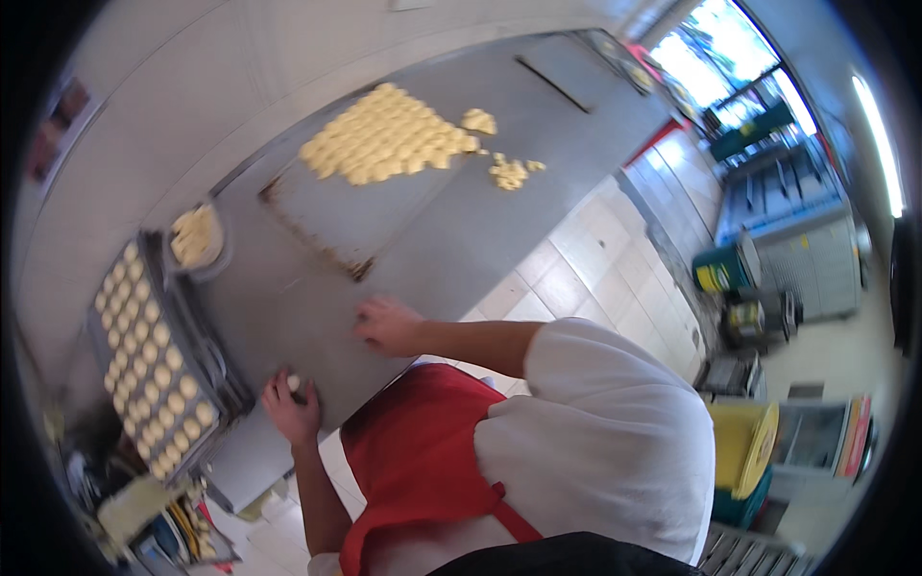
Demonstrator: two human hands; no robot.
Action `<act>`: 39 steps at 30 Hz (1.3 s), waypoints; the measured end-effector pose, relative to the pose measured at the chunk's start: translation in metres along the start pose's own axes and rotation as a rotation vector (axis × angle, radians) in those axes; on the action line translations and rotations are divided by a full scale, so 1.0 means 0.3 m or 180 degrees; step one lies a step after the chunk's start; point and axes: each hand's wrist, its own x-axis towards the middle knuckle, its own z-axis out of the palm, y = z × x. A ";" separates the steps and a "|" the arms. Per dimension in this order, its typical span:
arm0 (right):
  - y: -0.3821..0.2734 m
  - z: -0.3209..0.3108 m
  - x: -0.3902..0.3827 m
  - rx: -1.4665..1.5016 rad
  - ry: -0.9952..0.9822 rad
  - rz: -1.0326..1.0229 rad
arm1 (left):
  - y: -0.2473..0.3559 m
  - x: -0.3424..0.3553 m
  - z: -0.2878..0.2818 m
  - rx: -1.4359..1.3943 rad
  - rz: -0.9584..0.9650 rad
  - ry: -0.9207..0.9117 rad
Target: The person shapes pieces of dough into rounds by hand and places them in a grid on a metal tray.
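Worktop: I look down on a long grey metal bench running slantwise, with a rust-edged panel on it.
Left hand: near the bench's close edge, thumb and fingers curled around a small pale dough ball.
Right hand: low at the bench, fingers bent downward; I can't tell whether they press on anything.
Dough: a sheet of joined pale pieces lies toward the wall, loose scraps beside its right end.
Left end: a tub of pale dough stands near a dark tray bearing rows of small rounds.
Room: light floor tiles, a bright window, a lit tube, a yellow bin.
Hard to see: motion blur softens the right fingers; the left fingers hide part of the ball; black fisheye corners cut off the room; items below the tray are a jumble to me.
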 end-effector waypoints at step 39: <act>-0.853 0.390 1.996 0.0128 -0.0579 -0.1191 | -1.440 1.041 -0.729 -0.0141 -0.0117 -0.1135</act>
